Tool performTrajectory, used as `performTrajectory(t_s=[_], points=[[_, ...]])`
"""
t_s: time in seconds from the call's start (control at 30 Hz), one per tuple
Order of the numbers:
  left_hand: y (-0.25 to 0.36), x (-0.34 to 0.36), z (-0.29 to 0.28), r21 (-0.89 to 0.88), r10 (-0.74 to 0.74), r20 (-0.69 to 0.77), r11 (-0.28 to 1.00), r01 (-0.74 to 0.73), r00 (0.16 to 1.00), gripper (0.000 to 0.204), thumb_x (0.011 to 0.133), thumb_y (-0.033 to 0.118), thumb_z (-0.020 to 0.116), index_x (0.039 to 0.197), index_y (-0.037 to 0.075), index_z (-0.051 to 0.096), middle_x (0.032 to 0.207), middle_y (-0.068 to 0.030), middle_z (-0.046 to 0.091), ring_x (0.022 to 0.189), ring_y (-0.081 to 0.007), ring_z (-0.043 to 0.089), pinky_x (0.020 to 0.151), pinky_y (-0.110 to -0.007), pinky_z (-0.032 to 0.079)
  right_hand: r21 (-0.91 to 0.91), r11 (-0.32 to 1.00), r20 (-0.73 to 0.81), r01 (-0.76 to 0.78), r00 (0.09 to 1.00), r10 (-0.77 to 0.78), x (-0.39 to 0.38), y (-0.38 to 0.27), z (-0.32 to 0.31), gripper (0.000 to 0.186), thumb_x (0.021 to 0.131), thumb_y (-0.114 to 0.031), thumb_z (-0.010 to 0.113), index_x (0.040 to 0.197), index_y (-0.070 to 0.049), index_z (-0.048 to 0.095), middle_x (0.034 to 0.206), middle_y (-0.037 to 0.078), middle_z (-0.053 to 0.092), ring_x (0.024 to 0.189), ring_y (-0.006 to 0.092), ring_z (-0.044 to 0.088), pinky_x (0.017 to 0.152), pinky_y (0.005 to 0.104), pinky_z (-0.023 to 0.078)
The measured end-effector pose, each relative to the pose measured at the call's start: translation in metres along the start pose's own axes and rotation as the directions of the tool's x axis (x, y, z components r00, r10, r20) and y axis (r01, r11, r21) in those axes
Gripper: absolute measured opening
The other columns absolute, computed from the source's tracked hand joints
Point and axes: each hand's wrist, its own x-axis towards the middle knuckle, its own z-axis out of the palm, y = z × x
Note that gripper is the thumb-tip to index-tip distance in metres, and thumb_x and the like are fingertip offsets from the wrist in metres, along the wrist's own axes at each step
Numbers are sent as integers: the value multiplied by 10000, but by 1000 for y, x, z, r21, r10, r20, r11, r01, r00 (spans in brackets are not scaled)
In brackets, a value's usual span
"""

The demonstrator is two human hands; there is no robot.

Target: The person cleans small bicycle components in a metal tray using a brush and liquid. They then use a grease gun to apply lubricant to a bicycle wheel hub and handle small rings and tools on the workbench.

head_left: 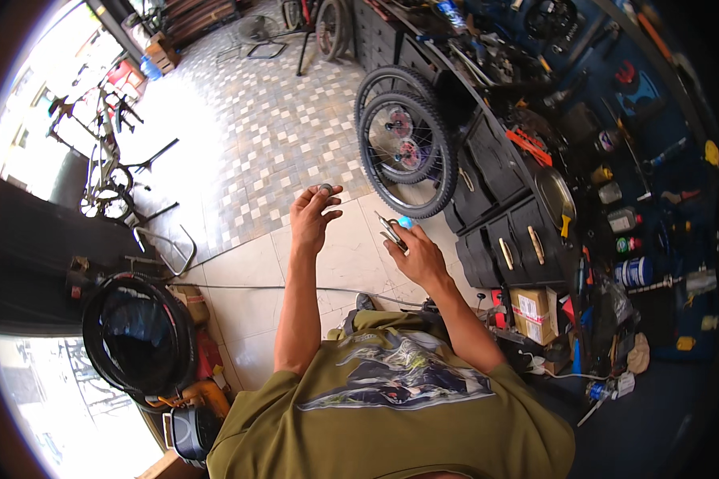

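My left hand [313, 214] is raised in the middle, pinching a small dark-grey round part [325, 188] between thumb and fingertips, with some other fingers apart. Lower and to the right, my right hand [419, 255] grips a slim metal tool [387, 225] with a pointed tip, angled up and left; its exact type is unclear. A small light blue object [405, 222] shows at that hand's fingertips. The two hands are apart. Just beyond the right hand stand two bicycle wheels [445, 191] with black tires, one behind the other.
A workbench [475, 279] with drawers, tools and bottles runs along the right, near a cardboard box [533, 315]. Bicycles [104, 168] stand at left by the bright doorway. Stacked tires [96, 327] sit lower left. A cable [280, 288] crosses the tiled floor [264, 144].
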Motion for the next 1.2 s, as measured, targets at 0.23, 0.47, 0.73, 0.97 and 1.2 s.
performTrajectory(t_s=[0.23, 0.47, 0.73, 0.97, 1.2], points=[[-23, 6, 34, 66, -77, 113, 995, 70, 991, 310, 1021, 369, 602, 1073, 65, 626, 1104, -137, 710, 890, -188, 667, 692, -327, 566, 74, 972, -112, -223, 967, 231, -46, 66, -16, 509, 975, -454, 609, 1362, -124, 594, 1046, 140, 609, 947, 354, 657, 793, 465, 539], [-58, 28, 115, 3, -127, 156, 992, 128, 980, 337, 1008, 443, 602, 980, 107, 621, 1032, -79, 688, 854, -176, 622, 678, -330, 523, 128, 909, -352, -396, 839, 415, -109, 133, -53, 483, 971, -440, 624, 1319, -106, 620, 1011, 145, 610, 941, 342, 644, 804, 433, 527], [-126, 41, 230, 117, -262, 373, 965, 235, 890, 250, 1023, 354, 608, 1020, 105, 622, 1052, -42, 684, 869, -165, 654, 658, -315, 540, 256, 832, -531, -492, 648, 546, -173, 201, -101, 466, 923, -334, 708, 1297, -78, 598, 1030, 158, 624, 957, 338, 656, 803, 433, 528], [-192, 37, 320, 309, -374, 414, 915, 258, 830, 206, 1006, 252, 643, 1116, 80, 622, 1107, -32, 672, 882, -146, 679, 647, -297, 604, 301, 756, -489, -581, 587, 645, -213, 290, -116, 390, 884, -155, 687, 1224, -19, 553, 955, 194, 645, 843, 359, 673, 709, 452, 531], [-216, 33, 365, 451, -383, 318, 866, 218, 867, 301, 982, 322, 681, 1078, 38, 644, 929, -33, 651, 884, -138, 656, 656, -284, 561, 72, 766, -167, -639, 749, 641, -189, 348, -121, 400, 990, -422, 566, 1163, -62, 587, 770, 177, 672, 771, 376, 674, 690, 508, 516]])
